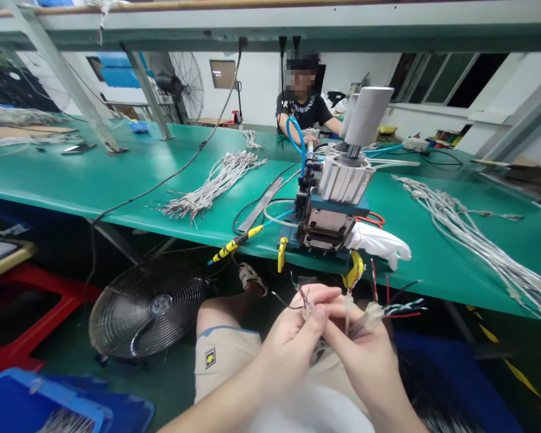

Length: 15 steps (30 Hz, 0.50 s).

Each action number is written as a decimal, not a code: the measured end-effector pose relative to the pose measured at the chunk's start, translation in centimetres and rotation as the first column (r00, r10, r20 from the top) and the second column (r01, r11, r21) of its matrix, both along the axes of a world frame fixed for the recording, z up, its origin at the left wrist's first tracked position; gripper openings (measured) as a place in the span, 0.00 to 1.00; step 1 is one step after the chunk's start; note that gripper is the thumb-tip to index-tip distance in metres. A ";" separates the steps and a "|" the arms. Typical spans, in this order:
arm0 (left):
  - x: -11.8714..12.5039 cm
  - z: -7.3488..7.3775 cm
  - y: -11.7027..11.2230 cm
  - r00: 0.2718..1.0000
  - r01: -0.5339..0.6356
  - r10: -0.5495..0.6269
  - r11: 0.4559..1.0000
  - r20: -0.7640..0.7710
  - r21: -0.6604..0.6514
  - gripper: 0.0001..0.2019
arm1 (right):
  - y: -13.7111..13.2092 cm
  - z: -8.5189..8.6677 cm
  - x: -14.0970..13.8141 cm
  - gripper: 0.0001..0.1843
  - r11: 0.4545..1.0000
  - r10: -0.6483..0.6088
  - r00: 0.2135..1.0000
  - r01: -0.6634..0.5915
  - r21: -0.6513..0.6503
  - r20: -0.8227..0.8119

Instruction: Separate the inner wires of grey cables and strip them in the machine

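Observation:
Close together above my lap, both hands hold cables with bared, coloured wire ends. My left hand (300, 328) pinches one cable end (306, 310) between thumb and fingers, its thin dark and red wires fanning up and left. In my right hand (365, 349) are several cables (373, 314), their red, black, white and green wires spreading to the right. The fingertips of the two hands meet. Just beyond them, at the table's edge, stands a pneumatic press (338, 192) with a grey cylinder on top and a white cloth (381, 242) at its side.
A bundle of grey cables (216, 183) lies left on the green table (162, 162); a longer bundle (478, 240) lies right. A yellow-black taped air hose (237, 245) juts past the edge. A floor fan (151, 310) and blue bin (49, 397) stand lower left. A person (304, 99) sits opposite.

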<state>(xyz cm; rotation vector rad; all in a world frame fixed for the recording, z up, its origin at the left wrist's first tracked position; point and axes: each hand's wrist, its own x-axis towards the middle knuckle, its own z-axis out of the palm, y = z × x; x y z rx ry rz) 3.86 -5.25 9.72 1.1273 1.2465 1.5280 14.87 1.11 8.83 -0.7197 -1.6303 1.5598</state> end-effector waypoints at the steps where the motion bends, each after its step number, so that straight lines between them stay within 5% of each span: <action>1: 0.0 0.0 0.1 1.000 0.003 -0.003 1.000 0.008 0.001 0.19 | 0.0 -0.1 0.0 0.05 1.000 0.007 1.000 -0.007 0.006 -0.008; 6: 0.0 -0.6 0.0 0.987 0.078 -0.070 0.996 0.144 -0.049 0.21 | 0.1 -0.2 0.1 0.06 0.997 0.019 1.000 -0.017 0.079 -0.018; 10: -1.4 -1.1 -0.3 1.000 -0.014 0.011 0.990 -0.028 -0.138 0.20 | 0.0 0.0 0.8 0.06 0.996 0.025 1.000 -0.023 0.085 -0.013; 12: -3.0 -0.4 -0.9 0.993 -0.086 0.071 0.985 -0.098 -0.153 0.21 | 0.2 0.0 1.5 0.07 0.994 -0.046 0.999 0.047 0.102 -0.015; 15: -5.1 2.4 -3.3 0.997 -0.069 0.071 0.994 0.013 -0.086 0.21 | 0.6 -0.3 2.6 0.11 0.990 -0.120 0.993 0.119 0.079 0.014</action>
